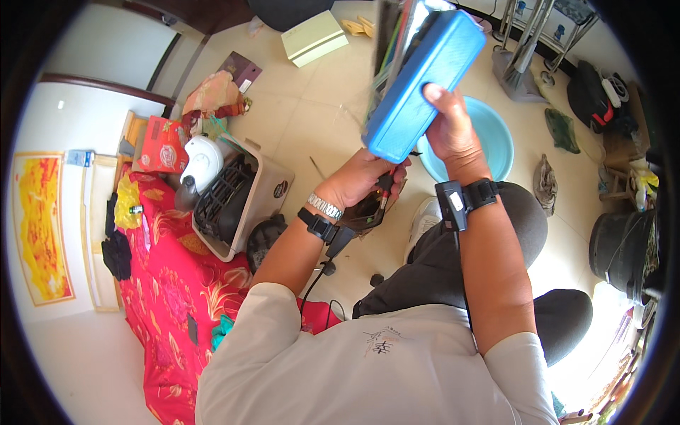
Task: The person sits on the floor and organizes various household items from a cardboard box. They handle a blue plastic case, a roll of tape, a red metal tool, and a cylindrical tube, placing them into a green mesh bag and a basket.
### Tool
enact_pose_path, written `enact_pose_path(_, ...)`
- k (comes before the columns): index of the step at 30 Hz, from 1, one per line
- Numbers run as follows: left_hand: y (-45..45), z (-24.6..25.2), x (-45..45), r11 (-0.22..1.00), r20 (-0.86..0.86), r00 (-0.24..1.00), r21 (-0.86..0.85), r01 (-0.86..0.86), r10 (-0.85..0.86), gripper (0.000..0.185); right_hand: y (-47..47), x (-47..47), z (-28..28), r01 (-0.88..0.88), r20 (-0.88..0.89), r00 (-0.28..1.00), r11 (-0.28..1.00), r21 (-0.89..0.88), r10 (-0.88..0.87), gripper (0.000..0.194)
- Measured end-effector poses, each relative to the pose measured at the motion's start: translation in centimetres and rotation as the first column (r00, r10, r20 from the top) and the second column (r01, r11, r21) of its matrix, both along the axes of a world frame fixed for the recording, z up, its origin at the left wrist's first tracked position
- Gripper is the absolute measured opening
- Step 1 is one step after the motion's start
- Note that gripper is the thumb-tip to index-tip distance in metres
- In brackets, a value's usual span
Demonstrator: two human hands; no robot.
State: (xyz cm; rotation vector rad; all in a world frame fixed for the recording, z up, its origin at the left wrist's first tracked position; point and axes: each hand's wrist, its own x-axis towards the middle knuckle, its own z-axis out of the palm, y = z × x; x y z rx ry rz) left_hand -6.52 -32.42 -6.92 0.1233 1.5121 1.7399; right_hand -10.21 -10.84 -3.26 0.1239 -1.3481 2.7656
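Observation:
My right hand (454, 125) grips a blue plastic case (425, 87), its thumb on the broad face. The case is tilted, with its lower end just above my left hand (353, 178). Blurred, partly clear items (390, 53) lie against the far side of the case; what they are and how they are held cannot be told. The fingers of my left hand are closed around a dark item with red and black parts (385, 194), which hangs below them and is partly hidden by the hand. Behind my right hand, a light blue basin (491, 135) stands on the tiled floor.
To the left are a bin holding black racks (271, 186), a white helmet-like object (202, 162), a red carton (162, 146) and a red floral cloth (170, 255). A pale green box (313, 40) lies ahead. At right are metal stand legs (526, 48) and a black bucket (619, 252).

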Motion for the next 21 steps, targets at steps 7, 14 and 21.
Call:
enact_pose_path(7,-1.4,-0.6,1.2,0.992,0.047,0.992,-0.042,0.123,-0.121,0.024,0.8,-0.9,-0.3,0.084,-0.046,0.995,0.996,-0.034,-0.086,0.060)
enact_pose_path(14,-3.8,-1.2,1.8,0.881,0.088,0.925,-0.283,0.379,-0.370,0.034,2.4,-1.4,-1.0,0.049,-0.053,0.998,0.998,0.041,-0.046,0.076)
enact_pose_path(21,-7.4,-4.4,1.0,0.998,0.437,0.899,-0.057,0.007,0.019,0.029,3.9,-1.5,0.2,0.187,-0.186,0.968,0.978,0.096,-0.167,0.073)
